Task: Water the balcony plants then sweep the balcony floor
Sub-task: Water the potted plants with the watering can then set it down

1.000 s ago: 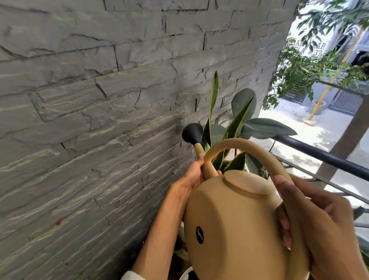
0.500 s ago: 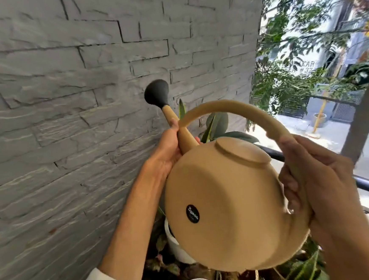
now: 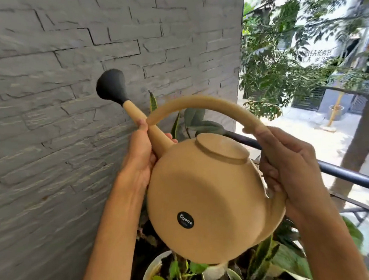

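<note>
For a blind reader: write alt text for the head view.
Two hands hold a tan watering can up beside a grey stone wall: the left hand grips its spout, the right hand its arched handle. Potted plants sit below, and a dark railing runs behind.

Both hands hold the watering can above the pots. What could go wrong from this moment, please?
1. The black rose points up toward the stone wall; tipping may wet it, not the potted plants.
2. The watering can is close to the railing and might knock it.
</note>
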